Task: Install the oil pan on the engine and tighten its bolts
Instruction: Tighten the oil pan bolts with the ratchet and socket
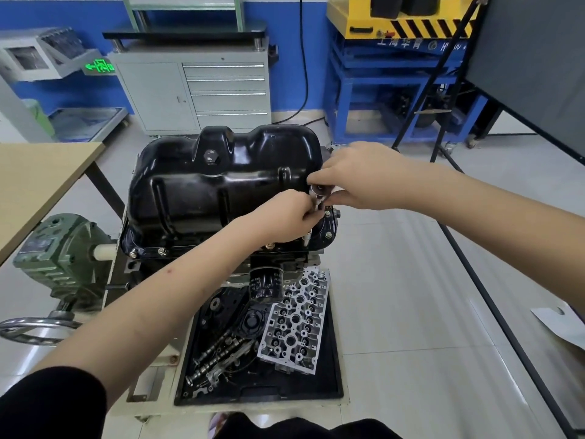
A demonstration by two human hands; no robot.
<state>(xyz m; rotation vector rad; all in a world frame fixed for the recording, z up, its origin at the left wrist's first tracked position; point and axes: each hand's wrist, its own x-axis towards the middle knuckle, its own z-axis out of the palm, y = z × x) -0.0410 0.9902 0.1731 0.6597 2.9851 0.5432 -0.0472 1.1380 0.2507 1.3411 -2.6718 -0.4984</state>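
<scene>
Oil pan (pixel 221 182) is seated, sump up, on the inverted engine (pixel 275 259) on the stand. Flange bolts (pixel 162 250) are in along the near edge, more at the right corner. So I'm in the tightening step, working the right flange. Both my hands are on a ratchet/socket tool (pixel 318 198): right hand (pixel 351 180) has its grip closed round the tool head, left hand (pixel 285 220) is closed on the shank just below, steadying it.

Next move, my guess: keep the socket square on the bolt and turn, then go on round the flange.

Can't see the bolt under the tool, my hands cover it. Far and left flange edges are hidden by the pan body, so bolt count there is unknown. Oil filter (pixel 265 285) hangs below; cylinder head (pixel 296 324) and camshafts (pixel 218 356) lie in the black tray (pixel 334 375) underneath.
</scene>
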